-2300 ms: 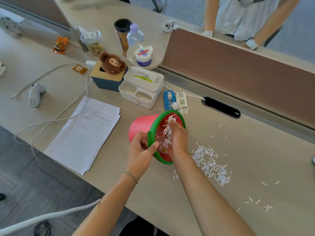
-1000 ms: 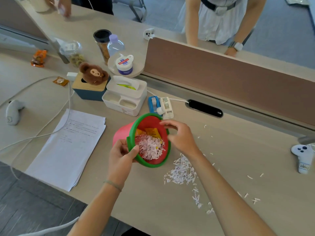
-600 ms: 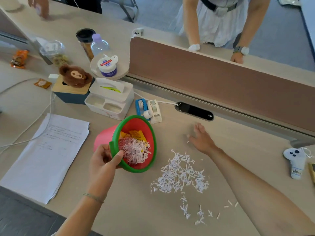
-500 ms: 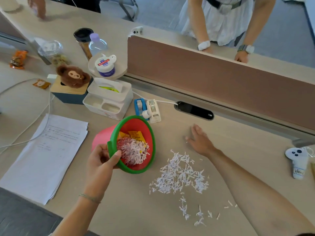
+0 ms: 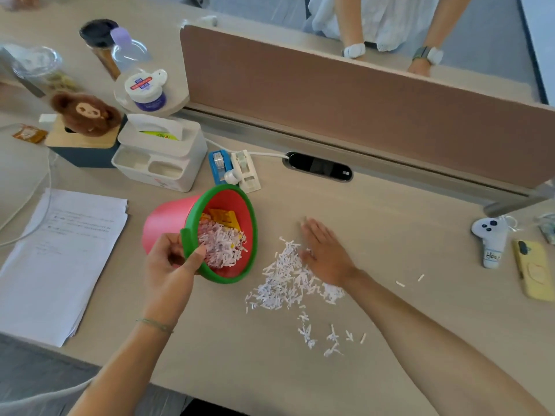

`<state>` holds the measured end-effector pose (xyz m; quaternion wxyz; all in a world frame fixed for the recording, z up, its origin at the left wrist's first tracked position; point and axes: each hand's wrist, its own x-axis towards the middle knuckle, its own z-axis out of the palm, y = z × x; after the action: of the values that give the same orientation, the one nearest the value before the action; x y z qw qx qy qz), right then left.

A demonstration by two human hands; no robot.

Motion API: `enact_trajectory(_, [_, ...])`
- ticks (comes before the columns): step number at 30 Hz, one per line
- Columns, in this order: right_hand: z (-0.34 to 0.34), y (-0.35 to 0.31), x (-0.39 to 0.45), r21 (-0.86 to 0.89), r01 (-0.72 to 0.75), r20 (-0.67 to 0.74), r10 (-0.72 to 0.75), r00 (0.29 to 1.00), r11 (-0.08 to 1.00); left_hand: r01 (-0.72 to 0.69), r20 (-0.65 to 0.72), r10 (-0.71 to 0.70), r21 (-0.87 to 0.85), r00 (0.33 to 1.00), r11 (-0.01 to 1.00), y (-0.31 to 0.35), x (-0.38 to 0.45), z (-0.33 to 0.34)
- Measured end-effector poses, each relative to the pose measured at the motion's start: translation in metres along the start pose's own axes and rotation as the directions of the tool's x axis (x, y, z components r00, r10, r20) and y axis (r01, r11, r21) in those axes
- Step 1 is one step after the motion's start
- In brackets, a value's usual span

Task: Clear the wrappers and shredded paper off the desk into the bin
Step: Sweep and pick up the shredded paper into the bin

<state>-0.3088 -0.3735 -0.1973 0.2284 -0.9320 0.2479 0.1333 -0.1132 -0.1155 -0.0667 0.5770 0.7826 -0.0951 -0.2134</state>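
Note:
My left hand grips the green rim of a small red bin, tilted with its mouth toward the right. Inside it lie shredded paper and yellow wrappers. A heap of white shredded paper lies on the desk just right of the bin, with smaller scraps nearer the front edge and two stray strips further right. My right hand lies flat, fingers spread, against the heap's right side. An orange wrapper lies at the far left.
A stack of printed sheets lies left of the bin. Behind it stand a white organiser box, a tissue box with a plush toy, tape dispensers and bottles. A controller and yellow phone lie right. A person leans on the partition.
My right hand left the bin, reached out over the desk, and has come back against the right side of the paper heap. The bin stays tilted in my left hand.

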Motion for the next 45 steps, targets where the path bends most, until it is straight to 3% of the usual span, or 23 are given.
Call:
enact_trajectory(4, [0.015, -0.026, 0.004, -0.097, 0.039, 0.094, -0.030, 0.995, 0.995, -0.015, 0.005, 0.015, 0.034, 1.000, 0.999, -0.002, -0.006, -0.002])
enact_trajectory(9, [0.043, -0.045, -0.047, -0.147, 0.179, 0.120, -0.162, 0.979, 0.973, -0.038, 0.038, 0.034, 0.089, 0.999, 0.995, -0.007, -0.011, -0.008])
enact_trajectory(12, [0.049, -0.042, -0.070, -0.112, 0.201, 0.067, -0.194, 0.979, 0.973, -0.044, 0.073, 0.036, 0.110, 0.997, 0.993, -0.009, -0.014, -0.009])
enact_trajectory(15, [0.049, -0.022, -0.081, -0.055, -0.017, -0.133, 0.009, 0.991, 0.998, -0.072, 0.090, 0.063, 0.105, 0.994, 0.992, -0.009, -0.017, -0.009])
enact_trajectory(18, [0.058, -0.013, -0.086, 0.057, -0.226, -0.189, 0.233, 0.954, 0.972, -0.096, 0.098, 0.084, 0.123, 0.992, 0.988, -0.013, -0.020, -0.014])
enact_trajectory(27, [0.096, -0.098, -0.056, 0.067, -0.245, -0.322, 0.253, 0.912, 0.967, -0.128, 0.118, 0.117, 0.094, 0.986, 0.987, -0.024, -0.027, -0.031])
enact_trajectory(32, [0.101, -0.110, -0.049, -0.004, -0.204, -0.386, 0.187, 0.904, 0.979, -0.140, 0.119, 0.130, 0.077, 0.984, 0.987, -0.027, -0.028, -0.028])
enact_trajectory(35, [0.099, -0.102, -0.043, -0.066, -0.118, -0.477, 0.072, 0.876, 0.991, -0.123, 0.108, 0.116, 0.069, 0.987, 0.990, -0.024, -0.026, -0.028])
enact_trajectory(39, [0.093, -0.087, -0.036, -0.162, -0.024, -0.499, -0.060, 0.865, 0.987, -0.126, 0.099, 0.119, 0.064, 0.988, 0.990, -0.020, -0.026, -0.030])
enact_trajectory(45, [0.090, -0.079, -0.036, -0.164, 0.051, -0.547, -0.134, 0.827, 0.985, -0.129, 0.086, 0.122, 0.080, 0.989, 0.988, -0.021, -0.026, -0.032])
